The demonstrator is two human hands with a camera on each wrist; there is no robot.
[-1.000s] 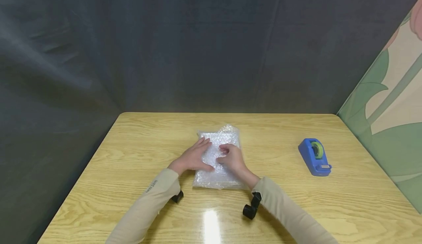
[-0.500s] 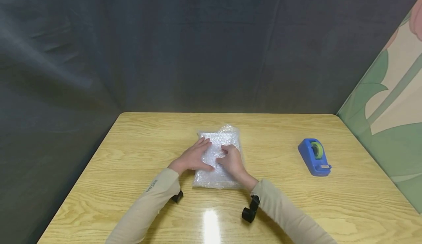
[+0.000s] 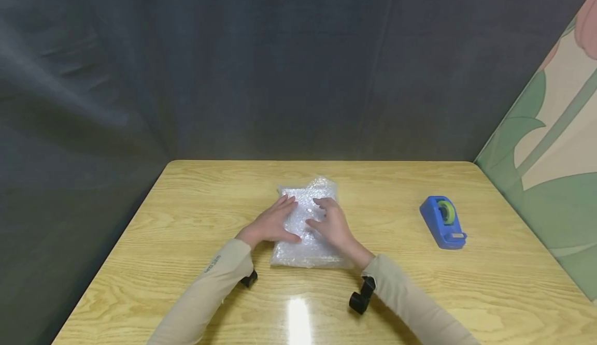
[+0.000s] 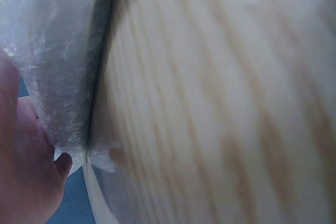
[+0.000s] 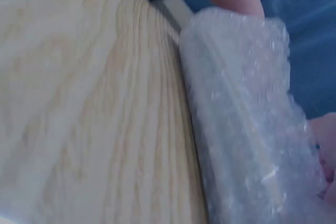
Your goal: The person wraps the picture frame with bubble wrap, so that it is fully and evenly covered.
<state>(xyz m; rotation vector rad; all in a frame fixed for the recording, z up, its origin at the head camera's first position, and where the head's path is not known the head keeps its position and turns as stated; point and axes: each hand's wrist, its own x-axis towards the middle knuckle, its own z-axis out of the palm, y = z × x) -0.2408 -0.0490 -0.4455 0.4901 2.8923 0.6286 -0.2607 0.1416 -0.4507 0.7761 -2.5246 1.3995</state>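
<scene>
A flat rectangular package in bubble wrap [image 3: 305, 258] lies on the wooden table, a loose flap of wrap jutting from its far edge. My left hand [image 3: 272, 224] rests on its left side, fingers stretched out and thumb apart. Over the right half is my right hand [image 3: 335, 226], its fingers bent loosely and its thumb spread from them, fingertips at the wrap. Up close in the right wrist view, the bubble wrap [image 5: 236, 108] shows a thick rounded side. The left wrist view has my left hand [image 4: 31, 166] beside the wrap.
A blue tape dispenser [image 3: 442, 223] with a green-cored roll stands on the right of the wooden table [image 3: 205, 189]. Dark curtain [image 3: 289, 65] hangs behind the far edge. Black wrist cameras hang under both sleeves, close to the tabletop.
My right hand's fingers have spread farther from the thumb, and its wrist has shifted slightly right. The left hand stays in place on the package.
</scene>
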